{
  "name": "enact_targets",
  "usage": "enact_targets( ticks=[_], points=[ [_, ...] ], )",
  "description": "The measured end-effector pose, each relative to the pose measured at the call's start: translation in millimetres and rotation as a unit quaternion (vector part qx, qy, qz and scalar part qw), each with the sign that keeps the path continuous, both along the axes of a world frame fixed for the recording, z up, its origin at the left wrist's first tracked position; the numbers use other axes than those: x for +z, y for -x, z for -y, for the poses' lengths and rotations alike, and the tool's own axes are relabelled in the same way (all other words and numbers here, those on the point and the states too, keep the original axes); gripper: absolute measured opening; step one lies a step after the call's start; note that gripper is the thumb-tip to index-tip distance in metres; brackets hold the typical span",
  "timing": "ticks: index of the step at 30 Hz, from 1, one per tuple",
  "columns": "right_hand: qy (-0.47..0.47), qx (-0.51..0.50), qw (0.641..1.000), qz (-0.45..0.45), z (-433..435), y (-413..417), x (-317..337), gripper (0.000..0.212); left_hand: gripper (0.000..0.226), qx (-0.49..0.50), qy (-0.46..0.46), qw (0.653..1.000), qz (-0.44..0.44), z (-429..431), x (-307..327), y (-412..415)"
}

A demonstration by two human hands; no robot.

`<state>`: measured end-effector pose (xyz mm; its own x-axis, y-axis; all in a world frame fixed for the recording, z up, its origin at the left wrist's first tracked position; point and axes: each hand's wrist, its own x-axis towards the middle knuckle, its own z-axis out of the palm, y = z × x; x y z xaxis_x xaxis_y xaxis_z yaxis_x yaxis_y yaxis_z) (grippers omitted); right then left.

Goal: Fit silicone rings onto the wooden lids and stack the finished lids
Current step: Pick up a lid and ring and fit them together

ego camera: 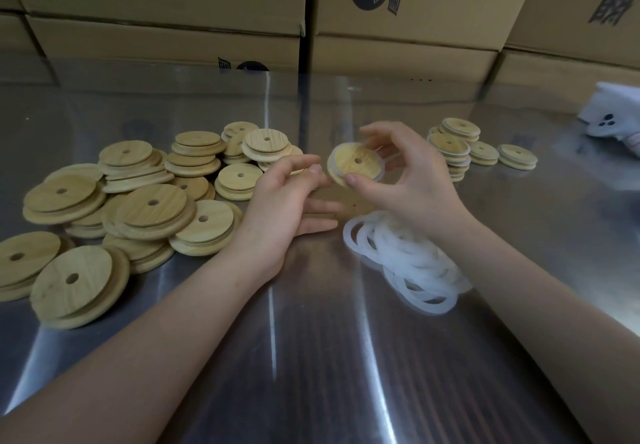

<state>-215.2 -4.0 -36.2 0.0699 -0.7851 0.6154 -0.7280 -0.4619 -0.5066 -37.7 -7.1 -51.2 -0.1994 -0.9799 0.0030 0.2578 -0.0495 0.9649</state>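
My right hand (412,180) holds a round wooden lid (355,165) with a centre hole, tilted toward me, a white silicone ring around its rim. My left hand (294,197) is just left of the lid, fingers curled and apart, its fingertips close to the lid's edge; whether they touch it is unclear. A heap of bare wooden lids (138,208) lies to the left. Loose white silicone rings (405,260) are piled under my right wrist. Ringed lids (450,152) are stacked at the right rear, with two more ringed lids (516,156) beside them.
The work surface is a shiny metal table (311,339). Cardboard boxes (398,27) form a wall along the back. A white object with dark dots (613,114) sits at the far right edge.
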Motion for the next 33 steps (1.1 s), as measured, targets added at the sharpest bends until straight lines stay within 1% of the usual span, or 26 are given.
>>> enact_targets(
  ticks=[4,7,12,17,21,28,31,33],
  points=[
    [0.028,-0.099,0.994,0.036,8,17,4,0.043,0.019,0.002,0.002,1.000,0.019,-2,2,1],
    [0.025,-0.176,0.981,0.076,14,35,7,0.037,0.017,-0.002,0.001,0.999,0.032,-2,3,1],
    [0.027,-0.268,0.958,0.096,23,63,3,0.035,0.016,-0.009,0.008,0.998,0.054,-4,3,1],
    [0.015,-0.297,0.950,0.096,30,78,-5,0.029,0.018,-0.012,0.015,0.997,0.071,-6,3,1],
    [0.006,-0.309,0.948,0.078,35,84,-11,0.026,0.020,-0.012,0.023,0.995,0.094,-6,2,2],
    [-0.005,-0.312,0.948,0.058,38,88,-13,0.026,0.021,-0.015,0.035,0.992,0.117,-9,3,3],
    [-0.008,-0.317,0.948,0.041,38,87,-12,0.028,0.022,-0.012,0.048,0.989,0.139,-10,3,4],
    [-0.004,-0.315,0.948,0.034,38,86,-11,0.029,0.024,-0.006,0.072,0.983,0.169,-11,2,4]
  ],
)
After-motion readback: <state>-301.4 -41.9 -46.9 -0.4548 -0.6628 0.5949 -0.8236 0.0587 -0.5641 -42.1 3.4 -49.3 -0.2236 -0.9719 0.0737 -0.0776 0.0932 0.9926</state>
